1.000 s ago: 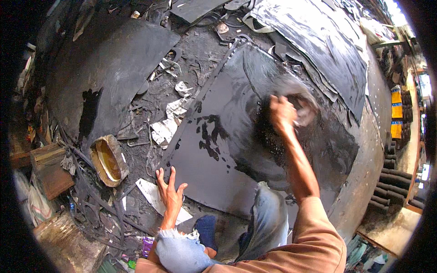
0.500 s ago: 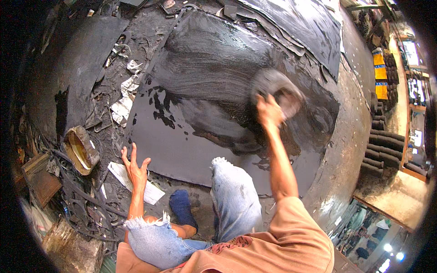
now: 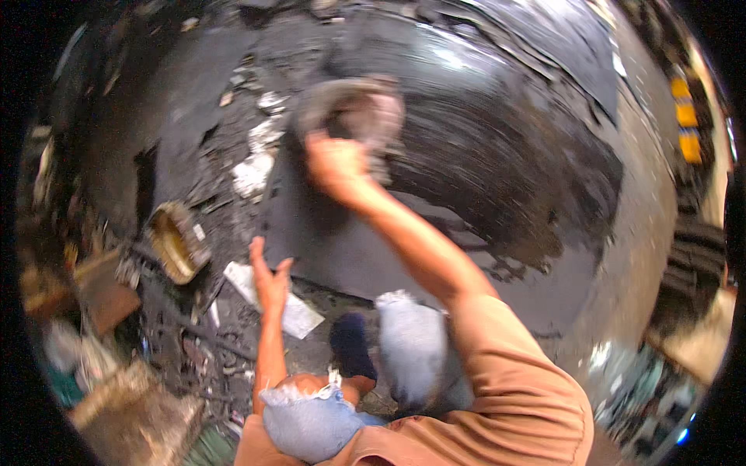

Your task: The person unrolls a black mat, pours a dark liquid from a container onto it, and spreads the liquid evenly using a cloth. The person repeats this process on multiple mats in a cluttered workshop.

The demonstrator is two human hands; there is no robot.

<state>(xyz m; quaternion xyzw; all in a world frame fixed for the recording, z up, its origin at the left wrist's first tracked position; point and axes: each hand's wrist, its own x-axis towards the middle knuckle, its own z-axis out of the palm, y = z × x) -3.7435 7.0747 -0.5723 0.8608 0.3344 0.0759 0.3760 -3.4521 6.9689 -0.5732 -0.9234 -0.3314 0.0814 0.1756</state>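
Note:
A large black sheet (image 3: 559, 303) lies on the floor in front of me, with wet, dark swirling streaks over much of its surface. My right hand (image 3: 339, 165) grips the near edge of a round, greyish thing with a dark hollow middle (image 3: 386, 109), over the left part of the sheet. Motion blurs it, so its exact kind cannot be told. My left hand (image 3: 271, 279) holds nothing, fingers apart, near the sheet's front left corner. Under it a white piece of paper (image 3: 301, 317) lies on the floor.
A worn, tub-like container (image 3: 180, 242) with yellowish insides stands at left. Torn white scraps (image 3: 253, 177) lie along the sheet's left side. Other black sheets (image 3: 575, 58) lie at the far right. Dark stacked pieces (image 3: 694, 256) and yellow packs (image 3: 685, 120) are at right. A wooden block (image 3: 136, 419) sits lower left.
My right hand has swept the round grey thing from the right part of the sheet to its left part. The view has shifted, and the left hand remains open near the same corner.

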